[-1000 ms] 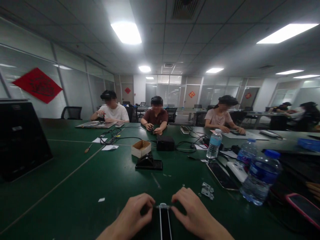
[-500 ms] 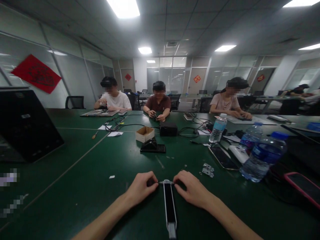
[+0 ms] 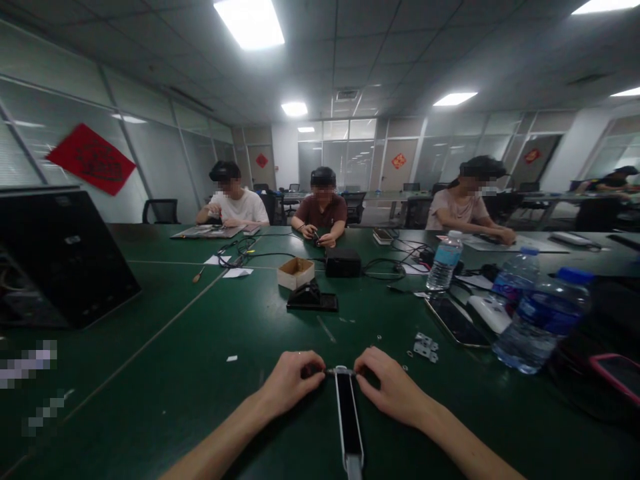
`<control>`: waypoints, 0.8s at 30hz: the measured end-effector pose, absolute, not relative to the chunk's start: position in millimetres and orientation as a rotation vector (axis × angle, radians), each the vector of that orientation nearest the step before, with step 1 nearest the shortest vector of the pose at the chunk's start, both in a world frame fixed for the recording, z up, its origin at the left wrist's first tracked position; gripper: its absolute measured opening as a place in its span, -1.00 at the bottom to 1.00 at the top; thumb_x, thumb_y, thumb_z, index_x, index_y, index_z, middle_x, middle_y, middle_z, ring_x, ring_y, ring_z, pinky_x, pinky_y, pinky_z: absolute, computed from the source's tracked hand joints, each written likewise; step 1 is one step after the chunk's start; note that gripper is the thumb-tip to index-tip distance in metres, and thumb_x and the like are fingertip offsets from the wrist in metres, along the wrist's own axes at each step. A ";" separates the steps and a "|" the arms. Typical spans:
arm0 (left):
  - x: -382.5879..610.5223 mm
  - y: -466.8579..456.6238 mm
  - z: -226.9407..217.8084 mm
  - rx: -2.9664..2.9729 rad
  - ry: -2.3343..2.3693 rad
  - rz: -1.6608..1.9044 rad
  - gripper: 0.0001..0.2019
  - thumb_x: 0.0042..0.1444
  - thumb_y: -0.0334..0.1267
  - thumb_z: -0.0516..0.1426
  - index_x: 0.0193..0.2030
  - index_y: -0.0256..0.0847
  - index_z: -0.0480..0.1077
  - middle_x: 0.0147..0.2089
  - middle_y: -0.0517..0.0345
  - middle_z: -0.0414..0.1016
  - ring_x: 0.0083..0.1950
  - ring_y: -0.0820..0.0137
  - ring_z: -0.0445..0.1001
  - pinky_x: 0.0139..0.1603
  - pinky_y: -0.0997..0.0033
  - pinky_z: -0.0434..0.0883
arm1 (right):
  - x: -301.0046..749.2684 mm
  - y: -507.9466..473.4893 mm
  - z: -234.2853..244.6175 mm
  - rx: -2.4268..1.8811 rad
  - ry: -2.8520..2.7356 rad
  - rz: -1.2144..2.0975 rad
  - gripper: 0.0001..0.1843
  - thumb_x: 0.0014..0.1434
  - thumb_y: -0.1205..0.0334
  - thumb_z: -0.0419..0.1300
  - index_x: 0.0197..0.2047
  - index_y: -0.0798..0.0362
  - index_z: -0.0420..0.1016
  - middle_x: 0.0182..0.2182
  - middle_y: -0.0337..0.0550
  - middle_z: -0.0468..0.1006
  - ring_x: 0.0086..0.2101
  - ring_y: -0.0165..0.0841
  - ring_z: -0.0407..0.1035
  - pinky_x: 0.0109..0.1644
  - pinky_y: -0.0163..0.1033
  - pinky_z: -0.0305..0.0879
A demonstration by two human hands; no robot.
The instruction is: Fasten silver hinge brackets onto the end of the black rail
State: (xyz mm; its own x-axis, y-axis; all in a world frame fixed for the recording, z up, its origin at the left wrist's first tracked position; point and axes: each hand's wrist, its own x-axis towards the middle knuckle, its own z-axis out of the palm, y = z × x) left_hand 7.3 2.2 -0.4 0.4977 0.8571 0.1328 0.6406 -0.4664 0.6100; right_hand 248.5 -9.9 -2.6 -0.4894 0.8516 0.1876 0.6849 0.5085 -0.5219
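A long black bar with silver edges (image 3: 349,420) lies on the green table, pointing away from me. Across its far end runs a thin metal crosspiece (image 3: 340,372). My left hand (image 3: 293,383) pinches the crosspiece's left end between its fingertips, and my right hand (image 3: 387,387) pinches the right end. My fingers hide both ends of the piece. Small metal hinge-like brackets (image 3: 426,347) lie on the table to the right of my right hand, a short way off.
Water bottles (image 3: 543,321) and a smartphone (image 3: 456,321) stand at the right. A cardboard box (image 3: 296,273), a black stand (image 3: 313,298) and a black device (image 3: 343,263) lie ahead among cables. A black laptop (image 3: 65,260) sits at the left. Co-workers (image 3: 323,213) sit across the table.
The view has tilted upward and shifted, showing more of the bar's near end. My hands stay on the crosspiece's ends, with no visible change in grip.
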 end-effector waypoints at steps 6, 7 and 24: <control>9.2 0.6 -2.4 2.211 1.173 0.643 -0.87 0.16 -0.32 0.17 -0.17 -0.19 0.51 -0.27 0.24 0.56 -0.32 0.45 0.45 -0.26 0.56 0.34 | 249.4 -10.3 -2.6 -1.272 -2.333 0.563 -0.87 0.20 0.30 0.05 -0.24 0.04 0.41 -0.27 -0.16 0.43 -0.26 -0.32 0.32 -0.08 -0.14 0.28; 9.5 0.6 -2.9 2.202 1.175 0.647 -0.87 0.16 -0.32 0.17 -0.16 -0.19 0.51 -0.26 0.25 0.57 -0.31 0.45 0.46 -0.25 0.55 0.35 | 249.5 -10.2 -3.3 -1.278 -2.331 0.573 -0.87 0.20 0.30 0.05 -0.24 0.04 0.41 -0.27 -0.16 0.43 -0.26 -0.32 0.33 -0.08 -0.14 0.28; 15.3 0.6 -1.1 2.162 1.206 0.621 -0.87 0.14 -0.30 0.18 -0.18 -0.20 0.53 -0.24 0.24 0.59 -0.30 0.43 0.49 -0.23 0.54 0.37 | 249.7 -7.7 -8.3 -1.264 -2.329 0.554 -0.87 0.20 0.29 0.06 -0.22 0.04 0.42 -0.28 -0.15 0.44 -0.26 -0.32 0.31 -0.07 -0.13 0.28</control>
State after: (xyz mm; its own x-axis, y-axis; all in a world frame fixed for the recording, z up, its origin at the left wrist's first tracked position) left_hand 15.3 0.6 -1.1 0.4827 0.8682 0.1153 0.5978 -0.4228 0.6811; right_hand 249.7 -7.7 -8.3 -0.4914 0.8522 0.1795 0.6799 0.5042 -0.5324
